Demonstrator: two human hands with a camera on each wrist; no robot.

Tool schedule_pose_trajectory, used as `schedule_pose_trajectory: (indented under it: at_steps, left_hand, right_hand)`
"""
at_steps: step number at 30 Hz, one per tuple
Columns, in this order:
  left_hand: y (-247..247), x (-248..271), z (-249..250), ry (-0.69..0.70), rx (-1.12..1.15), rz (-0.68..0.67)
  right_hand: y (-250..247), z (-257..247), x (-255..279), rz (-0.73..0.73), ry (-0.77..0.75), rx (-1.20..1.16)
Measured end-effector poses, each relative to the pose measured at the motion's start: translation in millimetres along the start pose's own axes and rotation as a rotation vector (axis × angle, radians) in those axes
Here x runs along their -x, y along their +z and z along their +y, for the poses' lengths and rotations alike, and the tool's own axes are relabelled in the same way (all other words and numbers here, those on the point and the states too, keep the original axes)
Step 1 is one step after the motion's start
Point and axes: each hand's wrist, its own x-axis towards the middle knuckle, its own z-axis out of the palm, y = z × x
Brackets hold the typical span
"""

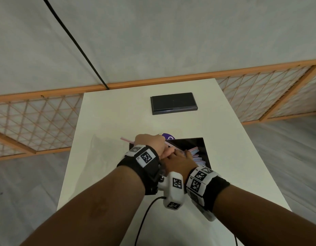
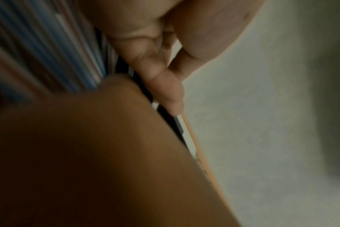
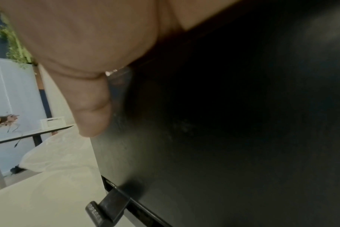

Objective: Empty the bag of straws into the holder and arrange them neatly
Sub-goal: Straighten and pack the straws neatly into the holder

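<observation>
Over the black holder, the left hand pinches one pink straw while the right hand presses flat on the straws inside; a slip could scatter them.

Black rectangular holder, open-topped, stands near the counter's centre; pink and blue straws lie inside it. One pink straw slants over its left rim. The clear bag lies left.

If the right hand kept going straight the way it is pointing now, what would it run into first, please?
Most likely the straws in the black holder: the right hand already reaches into it, fingers aimed at them. Depth is unclear.
</observation>
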Motion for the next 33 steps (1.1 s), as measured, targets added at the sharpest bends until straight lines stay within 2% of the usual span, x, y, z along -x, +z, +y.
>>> schedule_pose_trajectory:
  at_steps: [5, 10, 14, 20, 22, 25, 27, 28, 30, 33]
  left_hand:
    - [-27, 25, 13, 0.243, -0.199, 0.107]
    - [-69, 30, 15, 0.246, -0.207, 0.117]
    - [-86, 35, 13, 0.218, -0.290, 0.046]
    - [-97, 33, 2, 0.255, -0.584, -0.056]
    - [-103, 35, 3, 0.334, -0.711, -0.016]
    - [-109, 42, 10, 0.524, -0.795, 0.130]
    - [-110, 44, 14, 0.588, -0.692, 0.151]
    - [-109, 44, 15, 0.569, -0.569, 0.107]
    - [-104, 45, 14, 0.443, -0.279, -0.014]
    - [-94, 48, 13, 0.214, 0.015, -0.128]
  right_hand:
    - [-2, 5, 13, 0.145, -0.017, -0.120]
    - [-3, 6, 15, 0.206, 0.047, -0.244]
    - [-10, 1, 14, 0.162, 0.051, -0.135]
    - [-16, -14, 5, 0.057, 0.098, 0.080]
    - [-14, -19, 2, 0.006, 0.113, 0.070]
    - [-12, -22, 0, -0.014, 0.115, 0.045]
    - [-13, -21, -2, 0.003, 0.116, 0.021]
    - [-13, -22, -3, 0.009, 0.117, 0.014]
    - [-13, -25, -4, 0.024, 0.118, 0.026]
    - [-14, -34, -1, 0.080, 0.129, 0.071]
